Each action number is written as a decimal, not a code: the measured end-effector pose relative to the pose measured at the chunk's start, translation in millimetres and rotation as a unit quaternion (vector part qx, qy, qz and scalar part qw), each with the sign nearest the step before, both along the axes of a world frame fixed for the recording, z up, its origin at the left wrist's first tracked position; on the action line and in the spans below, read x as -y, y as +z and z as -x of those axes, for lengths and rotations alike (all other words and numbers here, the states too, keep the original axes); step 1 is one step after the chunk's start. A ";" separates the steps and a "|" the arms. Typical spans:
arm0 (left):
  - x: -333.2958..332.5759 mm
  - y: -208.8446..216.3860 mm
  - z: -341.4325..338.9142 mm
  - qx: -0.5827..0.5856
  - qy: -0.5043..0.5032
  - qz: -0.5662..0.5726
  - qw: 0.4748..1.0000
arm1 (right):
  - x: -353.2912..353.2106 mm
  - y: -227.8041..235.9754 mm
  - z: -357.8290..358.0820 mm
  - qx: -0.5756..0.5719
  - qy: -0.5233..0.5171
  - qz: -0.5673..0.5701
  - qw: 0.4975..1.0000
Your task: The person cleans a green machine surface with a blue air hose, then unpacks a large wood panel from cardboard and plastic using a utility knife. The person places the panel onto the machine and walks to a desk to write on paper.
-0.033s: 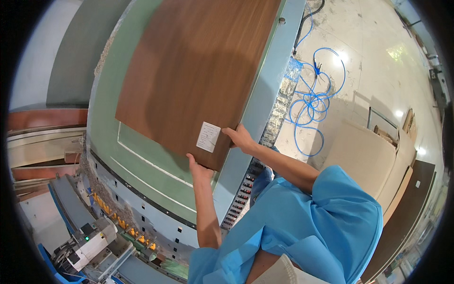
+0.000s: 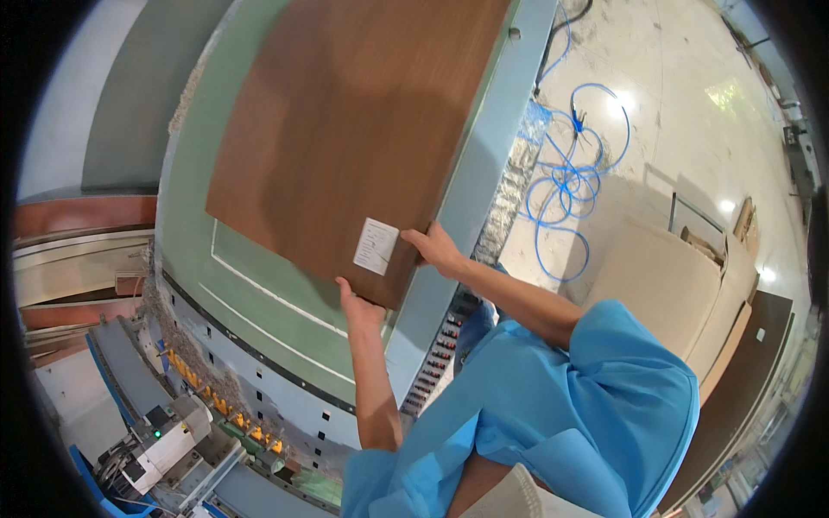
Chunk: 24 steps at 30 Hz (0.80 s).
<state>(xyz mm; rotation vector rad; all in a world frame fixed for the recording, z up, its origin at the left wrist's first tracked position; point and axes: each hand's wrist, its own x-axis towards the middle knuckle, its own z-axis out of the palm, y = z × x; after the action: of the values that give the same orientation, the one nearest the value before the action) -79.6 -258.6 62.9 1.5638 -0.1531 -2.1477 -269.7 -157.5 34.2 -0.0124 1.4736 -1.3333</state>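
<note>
A large brown wood-grain panel (image 2: 345, 129) lies over the green bed (image 2: 192, 173) of a machine table. Near its closest corner a white paper label (image 2: 376, 246) is stuck on its face. My left hand (image 2: 361, 311) grips the near edge, thumb on top and fingers hidden beneath the panel. At the right edge, my right hand (image 2: 436, 249) holds the same corner, its thumb pressed on the face beside the label. The fingers of that hand are mostly out of sight behind the edge.
A pale blue table border (image 2: 471, 181) runs along the right, with a row of small red-and-black parts (image 2: 436, 358) below. Coiled blue hose (image 2: 566, 186) lies on the floor. Beige sheets (image 2: 661, 285) and a dark panel (image 2: 751, 371) stand right; a white machine unit (image 2: 177, 445) sits lower left.
</note>
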 end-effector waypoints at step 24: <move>368.4 -31.0 -10.9 0.505 -0.333 0.552 0.573 | -50.8 -150.7 222.2 -0.413 -0.264 -0.146 0.859</move>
<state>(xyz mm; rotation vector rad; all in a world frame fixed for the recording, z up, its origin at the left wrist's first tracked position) -68.7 -626.9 31.9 1.6360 -2.2120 -0.5972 -491.8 -106.7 -116.5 0.0219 2.5448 -1.6125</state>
